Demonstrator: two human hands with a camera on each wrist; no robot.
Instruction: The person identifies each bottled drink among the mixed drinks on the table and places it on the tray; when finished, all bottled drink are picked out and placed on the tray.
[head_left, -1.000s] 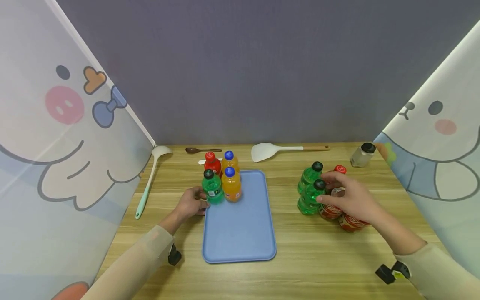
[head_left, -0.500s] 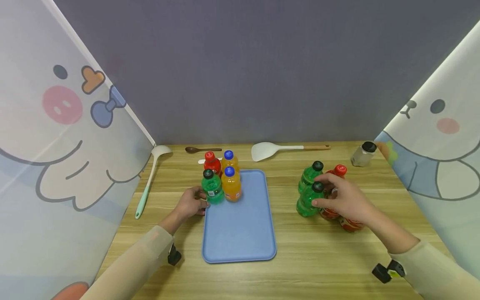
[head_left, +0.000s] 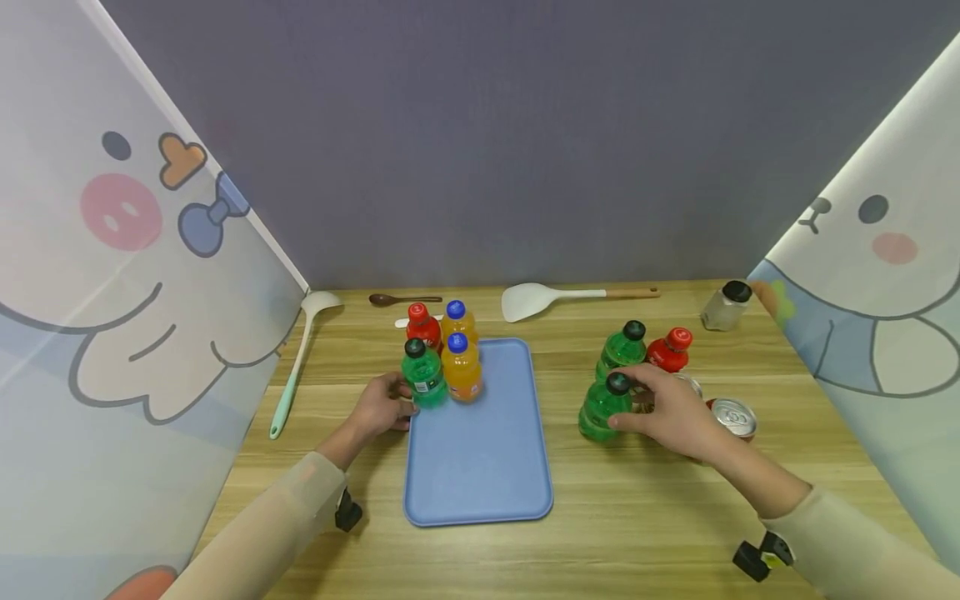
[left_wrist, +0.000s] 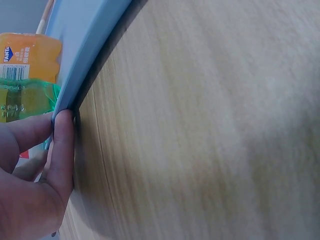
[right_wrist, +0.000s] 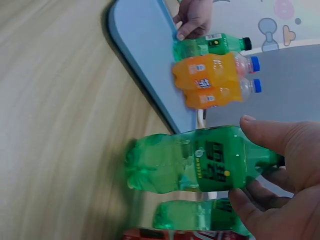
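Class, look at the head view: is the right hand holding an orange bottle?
No, the right hand grips a green bottle right of the blue tray.

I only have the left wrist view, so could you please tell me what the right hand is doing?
Observer: The right hand holds a green bottle by its upper part, to the right of the tray.
Operator: Thank you; how many bottles are grouped at the tray's far left corner, please?
Observer: The head view shows four: a red one, a green one and two orange ones.
Operator: And would there be another bottle close to the held one?
Observer: Yes, a second green bottle is just behind it.
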